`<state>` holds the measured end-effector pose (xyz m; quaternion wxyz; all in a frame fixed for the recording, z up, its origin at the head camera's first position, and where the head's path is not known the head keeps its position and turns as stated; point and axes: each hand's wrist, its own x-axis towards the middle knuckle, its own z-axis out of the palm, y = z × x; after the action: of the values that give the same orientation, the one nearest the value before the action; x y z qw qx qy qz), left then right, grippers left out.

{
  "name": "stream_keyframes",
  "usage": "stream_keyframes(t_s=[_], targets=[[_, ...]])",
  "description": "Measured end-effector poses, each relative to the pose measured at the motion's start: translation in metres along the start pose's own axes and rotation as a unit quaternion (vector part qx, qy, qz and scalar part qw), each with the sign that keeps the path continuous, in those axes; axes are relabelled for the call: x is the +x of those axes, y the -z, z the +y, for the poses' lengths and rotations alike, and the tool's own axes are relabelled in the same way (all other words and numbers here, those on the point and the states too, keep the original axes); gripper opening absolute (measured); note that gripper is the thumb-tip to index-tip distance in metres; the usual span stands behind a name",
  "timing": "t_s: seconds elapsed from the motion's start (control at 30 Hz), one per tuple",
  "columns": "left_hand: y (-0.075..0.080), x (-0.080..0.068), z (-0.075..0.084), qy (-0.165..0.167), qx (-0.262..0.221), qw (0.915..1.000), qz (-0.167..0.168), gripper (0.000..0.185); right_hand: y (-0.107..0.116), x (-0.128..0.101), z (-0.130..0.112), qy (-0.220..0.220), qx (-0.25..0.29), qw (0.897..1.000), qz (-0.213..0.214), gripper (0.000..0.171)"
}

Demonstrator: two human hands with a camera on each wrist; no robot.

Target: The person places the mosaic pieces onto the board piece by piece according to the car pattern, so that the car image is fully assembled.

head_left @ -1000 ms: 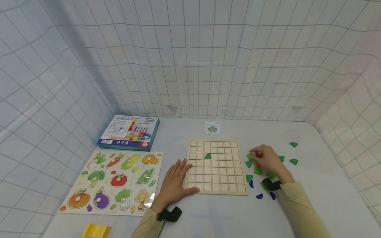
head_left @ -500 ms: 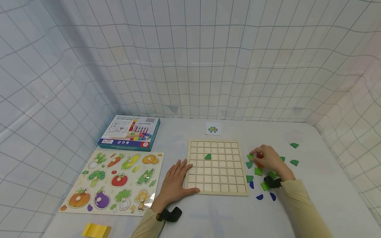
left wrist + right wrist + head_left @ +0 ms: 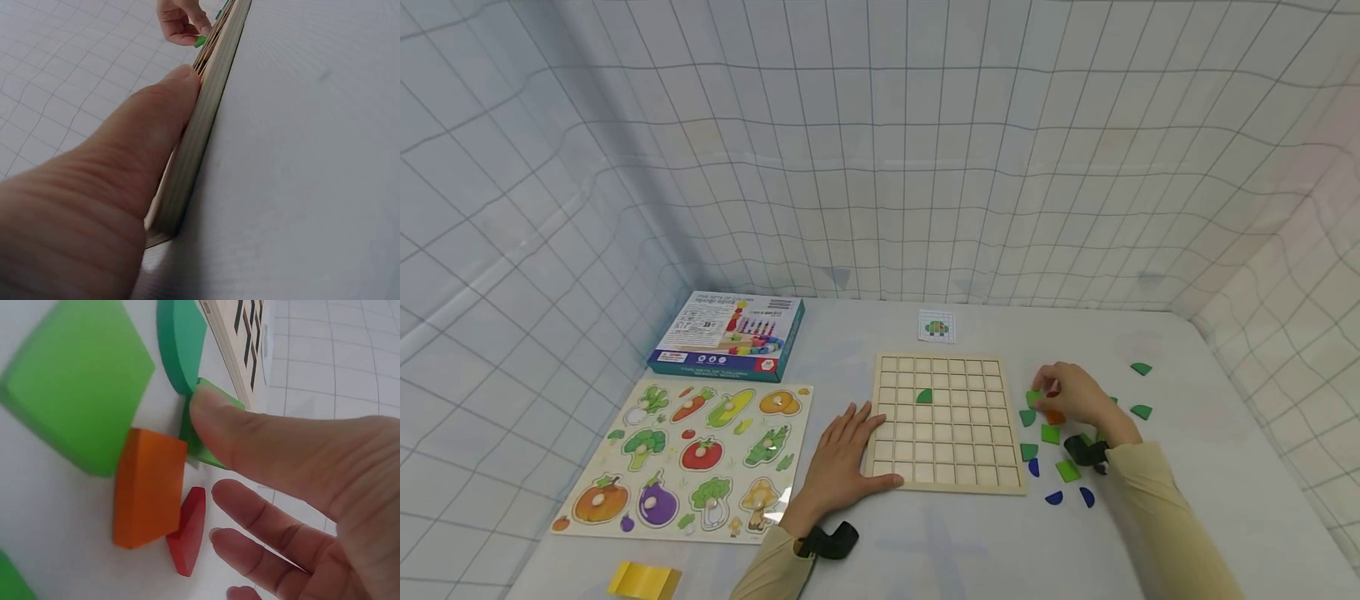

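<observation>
Right hand has the green square in a pinch, thumb laid on it in the right wrist view; the opposing finger is mostly hidden there, but the left wrist view shows thumb and finger meeting at the piece. The square is just beside the board's right edge, next to the teal quarter; whether it's clear of the table or has an edge resting on it, can't tell. Middle and ring fingers hang near the red piece, apart from it; the orange piece lies next to that. Left hand is spread, fingertips over the left side of the board and thumb on its near edge, not gripping. The square looks like a hard painted tile, thin, so likely very light and stiff, not fragile; the smooth faces may slip a bit under a fingertip. Best hold: thumb and index on two opposite side edges, keeping the underside free; pinching across the faces would probably put a finger underneath and get in the way at a recess. Flat on the table it'd be awkward to get under, so tipping one edge up first should help. Board looks rigid, layered wood, probably light enough to slide if nudged, so a palm or thumb on the rim is enough.
</observation>
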<state>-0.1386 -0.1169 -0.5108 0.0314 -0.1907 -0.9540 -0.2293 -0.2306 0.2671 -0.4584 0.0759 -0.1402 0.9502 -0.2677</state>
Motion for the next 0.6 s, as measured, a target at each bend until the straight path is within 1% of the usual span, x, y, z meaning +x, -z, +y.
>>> stream_keyframes(t_s=[0.1,0.23,0.6], targets=[[-0.001,0.0002,-0.0007,0.001,0.002,1.0,-0.001,0.091,-0.0016,-0.0016,-0.0019,-0.011,0.009,1.0,0.01,0.015],[-0.0012,0.0001,-0.0008,0.001,0.0,1.0,0.0,0.091,-0.0047,-0.0033,-0.0039,-0.018,0.008,1.0,0.022,0.015],[-0.0012,-0.0002,-0.0008,0.001,-0.001,1.0,0.0,0.091,-0.0079,-0.0085,-0.0079,-0.022,-0.021,0.999,0.038,0.017]])
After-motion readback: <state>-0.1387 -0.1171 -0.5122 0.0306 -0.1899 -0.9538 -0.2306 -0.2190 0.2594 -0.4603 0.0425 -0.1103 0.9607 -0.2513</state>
